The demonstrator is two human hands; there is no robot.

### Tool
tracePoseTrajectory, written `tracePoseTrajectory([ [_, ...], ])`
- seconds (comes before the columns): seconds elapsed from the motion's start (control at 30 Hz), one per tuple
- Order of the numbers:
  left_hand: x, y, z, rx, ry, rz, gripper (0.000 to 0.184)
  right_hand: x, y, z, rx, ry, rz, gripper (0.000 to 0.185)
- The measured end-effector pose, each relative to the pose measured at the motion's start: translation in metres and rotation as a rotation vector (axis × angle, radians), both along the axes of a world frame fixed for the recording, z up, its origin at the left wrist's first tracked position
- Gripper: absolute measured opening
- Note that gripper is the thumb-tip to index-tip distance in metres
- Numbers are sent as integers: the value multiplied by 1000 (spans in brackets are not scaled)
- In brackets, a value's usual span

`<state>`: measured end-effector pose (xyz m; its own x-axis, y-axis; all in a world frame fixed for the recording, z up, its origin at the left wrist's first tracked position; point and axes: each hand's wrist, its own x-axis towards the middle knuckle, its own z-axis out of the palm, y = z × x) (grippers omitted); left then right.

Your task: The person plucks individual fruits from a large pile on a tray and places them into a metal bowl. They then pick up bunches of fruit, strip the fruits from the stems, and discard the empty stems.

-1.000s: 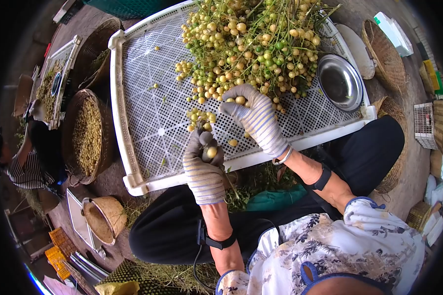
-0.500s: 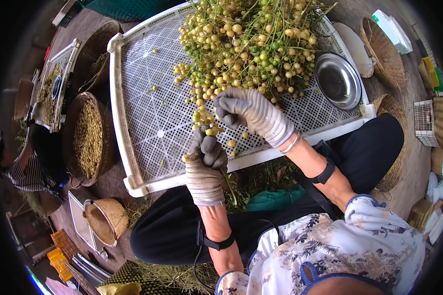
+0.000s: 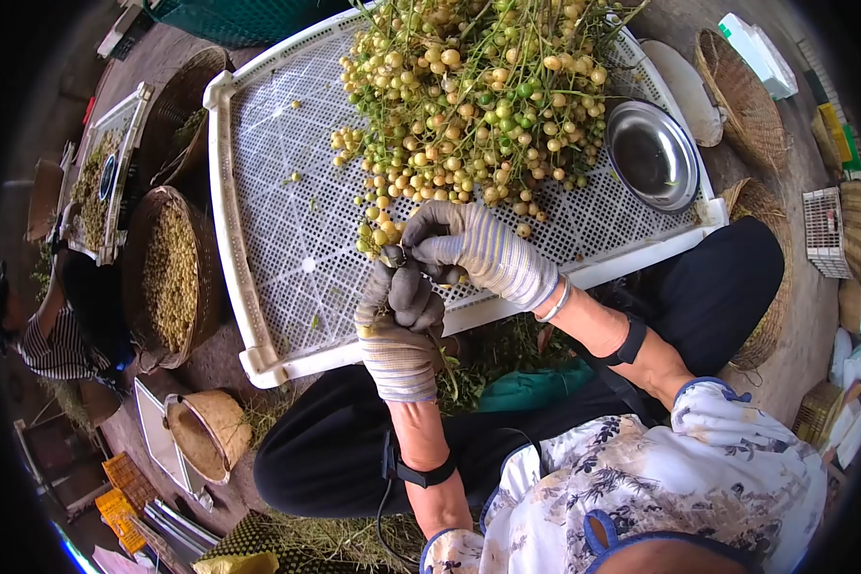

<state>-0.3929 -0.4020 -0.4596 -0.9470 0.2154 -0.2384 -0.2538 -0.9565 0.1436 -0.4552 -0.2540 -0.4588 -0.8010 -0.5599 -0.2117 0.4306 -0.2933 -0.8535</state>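
Observation:
Both my hands wear striped knit gloves with grey-coated fingers. My left hand (image 3: 400,330) is closed around the stem of a fruit sprig, with small yellow-green fruits (image 3: 381,232) showing just beyond the fingertips. My right hand (image 3: 469,251) is bent into a pinch right at the sprig, its fingertips against those of the left; whatever lies between them is hidden. Under both hands is a white perforated tray (image 3: 268,215). A big heap of small round fruits on green stems (image 3: 488,105) covers its far side. A steel bowl (image 3: 652,156) sits on the tray at the right.
On the left stand a basket of loose fruits (image 3: 170,273) and a tan bucket (image 3: 208,435). Another person (image 3: 57,330) in a striped top works beside a second tray (image 3: 96,182). Woven baskets (image 3: 744,100) and a white crate (image 3: 826,232) line the right. Cut stems lie below the tray.
My right hand has moved down and left to meet the left fingertips at the sprig. The left hand keeps its hold, nearly in place. The view has shifted slightly.

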Motion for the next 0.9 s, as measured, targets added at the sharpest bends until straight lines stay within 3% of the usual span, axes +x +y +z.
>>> tracePoseTrajectory([
  [0.03,-1,2,-2,84,21,12,21,0,0,-1,-128,-84,4,23],
  [0.13,1,0,3,138,70,25,23,-9,2,-7,-84,-73,-136,23],
  [0.27,2,1,5,97,109,3,21,-25,8,-9,280,652,-181,32],
  [0.3,2,2,6,64,111,-12,22,-24,8,4,382,625,-150,38],
  [0.4,3,6,1,27,113,-37,25,-24,1,8,40,414,52,43],
  [0.47,1,5,-5,24,156,-74,26,-23,7,8,168,401,133,40],
  [0.53,5,4,-4,-75,84,-34,25,-22,7,12,265,522,119,37],
  [0.63,7,7,-1,-267,32,-19,23,-16,5,11,234,391,68,32],
  [0.67,6,8,1,-379,-5,-20,24,-14,4,11,210,347,52,31],
  [0.73,4,9,3,-606,-77,-19,25,-11,-1,13,252,511,-9,27],
  [0.77,2,4,5,-954,-36,-46,26,-9,-4,9,337,613,-64,27],
  [0.8,1,7,9,-992,-51,-18,26,-6,-7,7,422,714,-119,28],
  [0.9,2,13,20,-1011,-67,17,25,-6,-11,2,307,604,-229,26],
])
